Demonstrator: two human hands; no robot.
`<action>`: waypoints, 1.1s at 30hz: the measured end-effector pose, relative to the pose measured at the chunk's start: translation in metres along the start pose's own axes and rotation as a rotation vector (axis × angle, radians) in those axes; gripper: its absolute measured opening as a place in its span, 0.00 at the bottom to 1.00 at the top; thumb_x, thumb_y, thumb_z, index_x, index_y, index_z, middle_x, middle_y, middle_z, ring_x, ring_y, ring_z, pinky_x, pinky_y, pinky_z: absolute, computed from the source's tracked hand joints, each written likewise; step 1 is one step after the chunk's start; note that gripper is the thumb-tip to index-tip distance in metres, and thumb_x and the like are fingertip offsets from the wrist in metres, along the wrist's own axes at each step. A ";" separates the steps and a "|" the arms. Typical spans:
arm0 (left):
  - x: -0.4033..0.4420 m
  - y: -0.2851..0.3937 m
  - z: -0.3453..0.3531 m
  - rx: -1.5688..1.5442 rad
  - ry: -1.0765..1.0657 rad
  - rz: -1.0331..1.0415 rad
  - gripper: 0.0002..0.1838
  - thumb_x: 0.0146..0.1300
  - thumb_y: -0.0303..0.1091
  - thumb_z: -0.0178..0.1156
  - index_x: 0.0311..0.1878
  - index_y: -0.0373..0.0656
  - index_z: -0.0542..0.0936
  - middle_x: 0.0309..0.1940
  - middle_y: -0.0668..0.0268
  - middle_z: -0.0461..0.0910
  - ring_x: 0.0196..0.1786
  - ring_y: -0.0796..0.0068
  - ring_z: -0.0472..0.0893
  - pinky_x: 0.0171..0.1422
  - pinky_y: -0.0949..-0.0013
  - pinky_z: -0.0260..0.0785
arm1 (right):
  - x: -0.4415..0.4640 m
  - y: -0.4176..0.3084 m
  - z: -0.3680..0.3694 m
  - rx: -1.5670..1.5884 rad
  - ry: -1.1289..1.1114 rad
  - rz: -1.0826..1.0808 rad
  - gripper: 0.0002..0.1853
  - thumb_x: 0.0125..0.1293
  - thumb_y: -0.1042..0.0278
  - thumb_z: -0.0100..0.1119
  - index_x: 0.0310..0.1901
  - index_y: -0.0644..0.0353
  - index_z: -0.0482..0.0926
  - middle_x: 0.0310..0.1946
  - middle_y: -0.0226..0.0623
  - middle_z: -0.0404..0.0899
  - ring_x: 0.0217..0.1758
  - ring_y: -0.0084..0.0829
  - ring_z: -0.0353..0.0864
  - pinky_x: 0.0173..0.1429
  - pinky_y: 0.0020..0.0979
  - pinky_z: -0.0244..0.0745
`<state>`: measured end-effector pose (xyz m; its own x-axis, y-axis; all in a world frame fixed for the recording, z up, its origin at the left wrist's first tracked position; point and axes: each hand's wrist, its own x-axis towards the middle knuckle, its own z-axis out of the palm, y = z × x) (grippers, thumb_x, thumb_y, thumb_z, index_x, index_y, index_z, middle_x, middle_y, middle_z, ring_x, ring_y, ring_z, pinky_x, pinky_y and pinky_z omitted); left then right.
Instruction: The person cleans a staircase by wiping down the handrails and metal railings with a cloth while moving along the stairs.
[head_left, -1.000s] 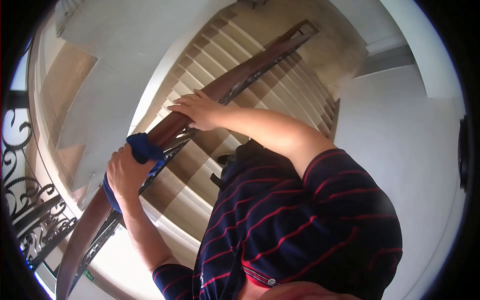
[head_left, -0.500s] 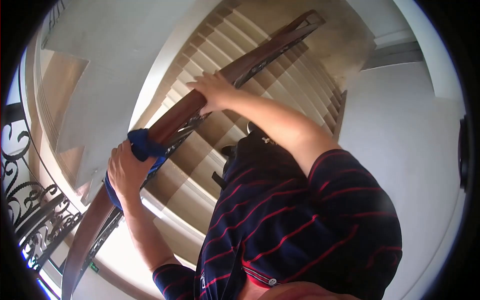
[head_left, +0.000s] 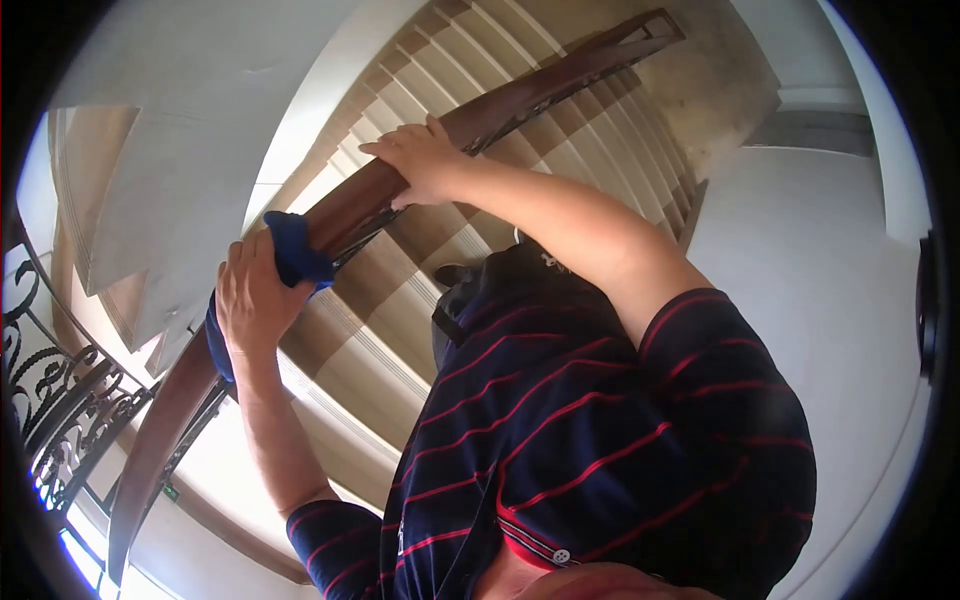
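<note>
Beyond a dark, red-striped shirt [head_left: 600, 430], the person's left hand [head_left: 255, 295], fingers close together and curved, held a blue cloth [head_left: 290, 245] over a brown handrail [head_left: 350, 202]. The cloth lay beneath palm and fingers, bunching out past the thumb. Bare rail showed on both sides of it; which stretch was done or left could not be told. Farther off, the right hand [head_left: 425, 165] rested on the rail, fingers loosely spread. Pale stairs [head_left: 590, 150] stretched beyond.

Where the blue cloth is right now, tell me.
In the head view, the blue cloth is left of centre, on the brown handrail under the left hand, lower in the picture than the right hand.
</note>
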<state>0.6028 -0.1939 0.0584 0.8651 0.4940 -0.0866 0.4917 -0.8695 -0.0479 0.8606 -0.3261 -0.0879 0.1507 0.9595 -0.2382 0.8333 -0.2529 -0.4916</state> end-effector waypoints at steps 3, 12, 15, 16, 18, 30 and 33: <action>0.007 0.013 0.010 0.040 0.036 0.001 0.32 0.46 0.52 0.82 0.48 0.43 0.80 0.43 0.60 0.83 0.51 0.55 0.82 0.56 0.54 0.76 | 0.002 0.007 0.006 -0.016 0.001 -0.050 0.56 0.63 0.48 0.79 0.87 0.39 0.52 0.81 0.41 0.63 0.87 0.48 0.55 0.88 0.68 0.37; 0.032 0.072 0.057 0.278 0.108 -0.137 0.34 0.48 0.56 0.81 0.50 0.43 0.81 0.48 0.59 0.83 0.55 0.50 0.82 0.60 0.49 0.76 | -0.030 0.146 0.040 0.689 0.433 -0.233 0.44 0.66 0.50 0.76 0.77 0.64 0.69 0.72 0.52 0.77 0.76 0.42 0.77 0.78 0.40 0.72; 0.047 0.093 0.068 0.276 0.106 -0.212 0.36 0.55 0.66 0.75 0.51 0.42 0.84 0.47 0.54 0.85 0.56 0.46 0.82 0.61 0.45 0.74 | -0.151 0.248 0.046 0.716 0.301 0.145 0.38 0.72 0.52 0.71 0.75 0.67 0.70 0.71 0.51 0.79 0.75 0.43 0.79 0.76 0.40 0.74; 0.053 0.092 0.075 0.295 0.113 -0.220 0.34 0.61 0.67 0.71 0.49 0.42 0.85 0.47 0.53 0.86 0.55 0.46 0.83 0.61 0.45 0.75 | -0.183 0.313 0.090 0.672 0.270 0.213 0.36 0.74 0.52 0.69 0.74 0.67 0.71 0.69 0.51 0.80 0.73 0.42 0.80 0.75 0.42 0.75; 0.066 0.101 0.081 0.277 0.117 -0.261 0.32 0.66 0.65 0.67 0.47 0.40 0.86 0.46 0.53 0.87 0.55 0.46 0.84 0.60 0.46 0.75 | -0.283 0.406 0.128 0.208 -0.143 0.535 0.34 0.73 0.43 0.65 0.69 0.63 0.77 0.64 0.56 0.82 0.68 0.52 0.82 0.72 0.46 0.77; 0.094 0.129 0.111 0.356 0.099 -0.466 0.33 0.72 0.66 0.57 0.54 0.42 0.87 0.53 0.53 0.88 0.61 0.49 0.83 0.67 0.46 0.71 | -0.701 0.409 0.364 1.050 0.217 1.799 0.26 0.76 0.41 0.60 0.61 0.53 0.84 0.32 0.28 0.83 0.30 0.33 0.79 0.37 0.36 0.76; 0.099 0.127 0.117 0.357 0.135 -0.499 0.34 0.73 0.65 0.54 0.51 0.39 0.87 0.53 0.52 0.88 0.61 0.47 0.83 0.68 0.45 0.70 | -0.646 0.384 0.351 1.292 0.116 1.531 0.12 0.77 0.51 0.61 0.53 0.46 0.83 0.34 0.24 0.75 0.33 0.26 0.78 0.33 0.31 0.73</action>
<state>0.7392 -0.2554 -0.0726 0.5565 0.8159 0.1570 0.7962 -0.4697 -0.3814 0.8967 -1.0866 -0.4165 0.3023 -0.1084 -0.9470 -0.7878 -0.5877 -0.1842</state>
